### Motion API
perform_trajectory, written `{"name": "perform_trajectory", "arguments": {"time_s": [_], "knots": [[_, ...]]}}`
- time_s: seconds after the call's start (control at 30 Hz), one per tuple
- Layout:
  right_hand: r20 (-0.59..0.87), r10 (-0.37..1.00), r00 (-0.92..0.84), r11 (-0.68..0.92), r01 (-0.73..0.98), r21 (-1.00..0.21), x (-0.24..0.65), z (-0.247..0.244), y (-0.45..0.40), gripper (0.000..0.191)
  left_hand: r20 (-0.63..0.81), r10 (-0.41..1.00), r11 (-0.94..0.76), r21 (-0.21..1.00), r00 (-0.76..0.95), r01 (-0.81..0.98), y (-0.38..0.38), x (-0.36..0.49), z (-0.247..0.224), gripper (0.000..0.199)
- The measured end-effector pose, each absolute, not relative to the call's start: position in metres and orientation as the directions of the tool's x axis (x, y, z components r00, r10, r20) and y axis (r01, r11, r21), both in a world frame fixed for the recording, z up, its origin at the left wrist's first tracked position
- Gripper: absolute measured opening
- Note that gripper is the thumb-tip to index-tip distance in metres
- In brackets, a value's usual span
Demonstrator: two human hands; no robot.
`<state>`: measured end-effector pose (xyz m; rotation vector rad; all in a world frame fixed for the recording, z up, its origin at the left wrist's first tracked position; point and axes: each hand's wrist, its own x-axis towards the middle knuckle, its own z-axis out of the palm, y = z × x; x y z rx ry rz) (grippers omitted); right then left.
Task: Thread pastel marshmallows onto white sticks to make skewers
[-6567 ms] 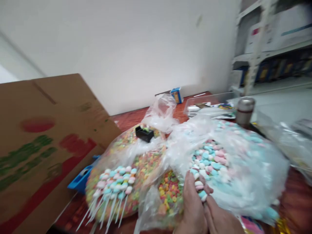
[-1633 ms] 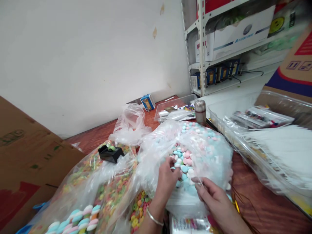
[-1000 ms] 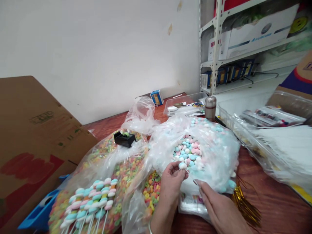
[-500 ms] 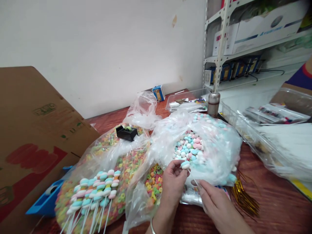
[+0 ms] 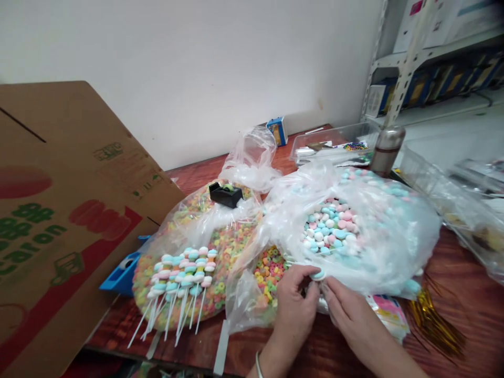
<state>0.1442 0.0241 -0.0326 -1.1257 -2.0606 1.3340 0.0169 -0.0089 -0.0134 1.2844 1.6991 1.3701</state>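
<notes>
My left hand point(image 5: 297, 296) is closed, pinching a blue-and-white marshmallow point(image 5: 318, 275) between thumb and fingertips. Right against it is my right hand point(image 5: 348, 312), its fingers pressed together around a thin white stick that is mostly hidden now. Just beyond both hands lies an open clear bag point(image 5: 380, 236) of pastel marshmallows point(image 5: 331, 226). Left of my left hand, ring-shaped candies point(image 5: 270, 268) show through the mouth of another plastic bag. Finished-looking skewers point(image 5: 183, 273) of stacked marshmallows and rings rest on a large bag of ring candies point(image 5: 232, 231), white sticks toward me.
A black tape dispenser point(image 5: 226, 195) sits on the ring-candy bag. The cardboard box point(image 5: 90, 210) and a blue dispenser point(image 5: 122, 274) are at left. Gold twist ties point(image 5: 437, 325) lie at right. Behind stand a metal flask point(image 5: 388, 150) and clear trays point(image 5: 334, 142).
My right hand has moved up along the stick until its fingertips meet the marshmallow by my left hand. The view has swung left, so more of the cardboard box shows.
</notes>
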Motion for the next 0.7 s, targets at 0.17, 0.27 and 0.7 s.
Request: {"name": "perform_trajectory", "arguments": {"time_s": [0.17,0.27,0.7], "knots": [[-0.077,0.824,-0.561,0.262,0.498,-0.827,0.130,-0.037,0.035,0.032,0.092,0.945,0.054,0.903,-0.314,0.426,-0.020,-0.016,-0.021,0.037],[-0.079,0.827,-0.556,0.323,0.587,-0.743,0.125,-0.040,0.039,0.035,0.171,0.896,0.168,0.724,-0.410,0.669,-0.015,-0.047,-0.024,0.040],[-0.125,0.717,-0.686,0.439,0.583,-0.683,0.115,-0.039,0.025,0.030,0.082,0.819,0.234,0.856,-0.569,0.460,-0.001,-0.065,-0.029,0.014]]}}
